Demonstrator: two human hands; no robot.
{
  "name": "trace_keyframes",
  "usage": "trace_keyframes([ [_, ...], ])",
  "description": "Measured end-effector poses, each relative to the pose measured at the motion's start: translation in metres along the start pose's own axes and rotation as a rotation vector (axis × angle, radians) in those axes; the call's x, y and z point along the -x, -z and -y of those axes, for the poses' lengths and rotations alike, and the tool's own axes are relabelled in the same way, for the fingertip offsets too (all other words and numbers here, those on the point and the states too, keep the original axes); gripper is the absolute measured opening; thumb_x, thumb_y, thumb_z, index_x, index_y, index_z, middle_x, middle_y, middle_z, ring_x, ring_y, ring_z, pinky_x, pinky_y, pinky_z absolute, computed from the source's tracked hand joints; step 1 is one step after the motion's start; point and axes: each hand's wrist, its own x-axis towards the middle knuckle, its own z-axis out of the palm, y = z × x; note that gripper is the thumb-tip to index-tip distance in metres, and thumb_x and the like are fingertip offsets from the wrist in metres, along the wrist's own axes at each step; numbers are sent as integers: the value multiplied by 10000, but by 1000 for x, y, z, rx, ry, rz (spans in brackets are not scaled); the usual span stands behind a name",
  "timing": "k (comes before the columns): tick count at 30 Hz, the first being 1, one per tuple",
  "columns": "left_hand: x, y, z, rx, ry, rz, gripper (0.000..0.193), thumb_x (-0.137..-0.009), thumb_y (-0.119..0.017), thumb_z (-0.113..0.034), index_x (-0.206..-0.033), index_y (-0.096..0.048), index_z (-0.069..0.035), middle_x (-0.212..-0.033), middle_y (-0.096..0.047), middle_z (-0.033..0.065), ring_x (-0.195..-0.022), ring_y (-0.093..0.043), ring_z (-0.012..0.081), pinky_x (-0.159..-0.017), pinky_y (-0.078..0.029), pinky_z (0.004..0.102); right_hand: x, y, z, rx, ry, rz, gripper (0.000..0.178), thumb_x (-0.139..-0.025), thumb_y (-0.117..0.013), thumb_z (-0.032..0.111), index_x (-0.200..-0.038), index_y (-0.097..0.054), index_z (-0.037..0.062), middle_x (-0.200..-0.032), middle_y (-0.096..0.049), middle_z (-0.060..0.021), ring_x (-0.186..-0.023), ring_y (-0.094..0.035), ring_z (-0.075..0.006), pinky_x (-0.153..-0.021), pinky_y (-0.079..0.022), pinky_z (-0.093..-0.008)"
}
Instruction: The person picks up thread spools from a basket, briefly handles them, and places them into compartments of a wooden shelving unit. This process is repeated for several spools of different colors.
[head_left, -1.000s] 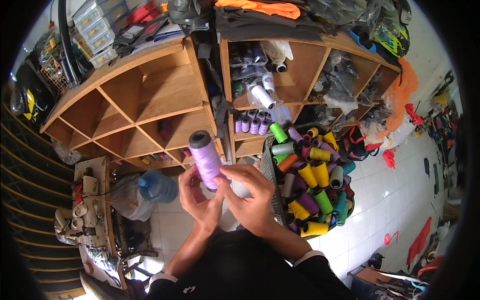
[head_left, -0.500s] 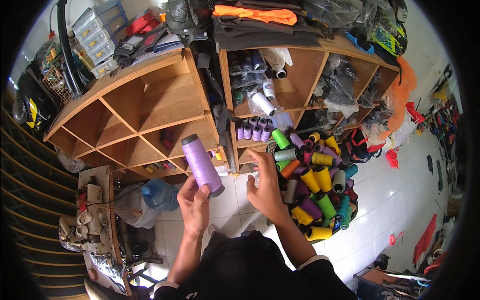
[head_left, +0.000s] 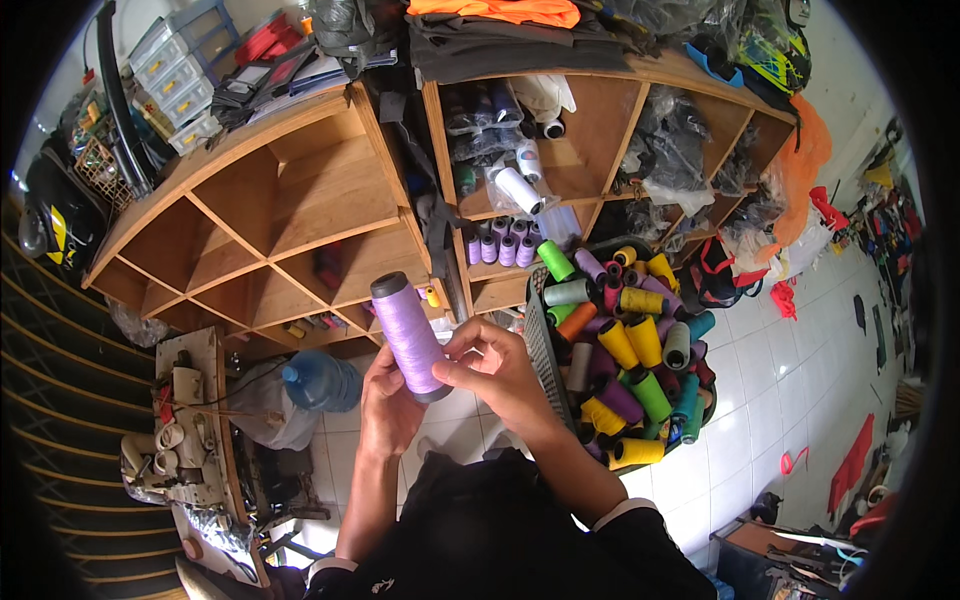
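One lilac spool [head_left: 412, 335] leans; left hand [head_left: 391, 408] curls around its lower part; right hand [head_left: 500, 380], half-open, touches it by thumb.

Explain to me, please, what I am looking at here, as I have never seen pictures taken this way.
There is no machine, just a person's two bare hands, seen by a fisheye camera worn on the head and looking down; that is why straight edges bend. The left hand holds a lilac thread spool, tilted; the right hand is at its lower end, thumb seemingly against it. To the right, a basket is heaped with colourful spools. Wooden shelves stand ahead, and red scraps lie on the tiled floor.
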Motion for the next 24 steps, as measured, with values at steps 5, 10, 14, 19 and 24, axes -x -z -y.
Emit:
trace_keyframes([
  [5, 6, -4, 1, 93, 59, 2, 630, -877, -616, -438, -1313, -462, -11, -1194, -573, 126, -1111, -572, 253, -969, -445, 412, 4, -5, 1, 334, 264, -30, 158, -791, -727, -13, -926, -647, 10, -892, -591, -46, -842, -563, -118, -774, -449, -261],
  [10, 5, -16, -2, -31, 28, -144, 657, -902, -580, -536, -1325, -457, -49, -1163, -564, 56, -1071, -564, 203, -927, -442, 396, 9, -5, 7, 491, 383, -138, 187, -769, -745, 6, -945, -680, 12, -900, -624, -66, -819, -567, -141, -737, -452, -273],
  [14, 5, -15, -2, -37, -39, -168, 578, -926, -594, -452, -1329, -441, -68, -1171, -558, 60, -1081, -561, 207, -952, -439, 402, 15, -17, 17, 649, 553, -125, 262, -729, -786, 39, -972, -689, 30, -902, -637, -90, -810, -608, -203, -722, -484, -311],
  [19, 6, -20, 3, -63, -148, -164, 495, -944, -614, -302, -1329, -417, -61, -1156, -576, 88, -1060, -576, 211, -947, -456, 386, 14, -23, 10, 766, 630, -168, 288, -696, -811, 52, -962, -699, 48, -889, -634, -90, -795, -609, -243, -697, -485, -333],
  [24, 8, -16, 5, -149, -183, -208, 501, -936, -636, -209, -1346, -393, -55, -1177, -574, 106, -1062, -581, 204, -943, -465, 378, 10, -22, 6, 834, 699, -171, 169, -750, -753, 13, -890, -658, 30, -846, -601, -76, -761, -577, -210, -679, -452, -323],
])
